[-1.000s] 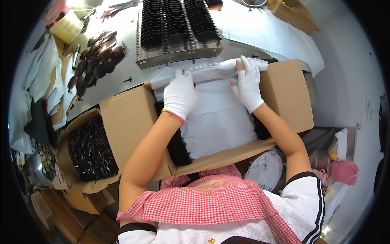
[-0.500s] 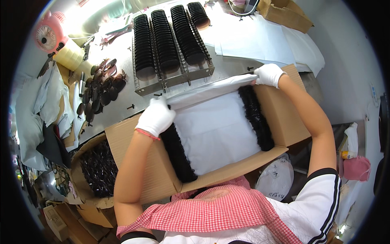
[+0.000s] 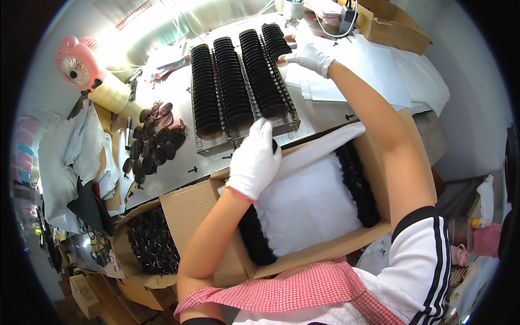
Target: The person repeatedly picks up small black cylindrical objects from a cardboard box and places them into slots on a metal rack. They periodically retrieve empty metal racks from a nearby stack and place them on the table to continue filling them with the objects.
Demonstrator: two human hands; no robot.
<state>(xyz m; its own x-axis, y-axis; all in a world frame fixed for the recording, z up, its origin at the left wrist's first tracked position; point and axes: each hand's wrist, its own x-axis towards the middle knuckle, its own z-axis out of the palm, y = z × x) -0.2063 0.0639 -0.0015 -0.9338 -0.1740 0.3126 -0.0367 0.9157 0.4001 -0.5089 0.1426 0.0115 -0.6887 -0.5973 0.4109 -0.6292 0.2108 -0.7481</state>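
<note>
the work looks partway along. in the cardboard box [image 3: 203, 216], a white sheet [image 3: 309, 206] is laid across the middle, with a black band [image 3: 257, 238] along the left and a matching dark strip [image 3: 357, 184] along the right; that much seems settled. what appears left is on the metal table [image 3: 162, 184], behind the box: a rack [image 3: 216, 147] carrying three long rows of dark lenses [image 3: 232, 81], plus a short row [image 3: 276, 40] at its right that stops well before the front – that channel is probably part-used.

the person's right hand [image 3: 311, 55] is at the short row, thumb and finger parted about its end; whether they grip it cannot be told. the left hand [image 3: 253, 168] is by the rack's front, fingers nearly straight and close together, something dark beside the palm; whether it is held cannot be told.

the lenses are thin, rounded discs, smooth and closely ranked like slats. the sheet is matt and faintly creased – its far edge gathered into a soft, pale fold [image 3: 319, 151] – while the black bands look bumpy, slightly glossy, scalloped where they meet it. the cardboard is ribbed, the gloves plain white knit.
</note>
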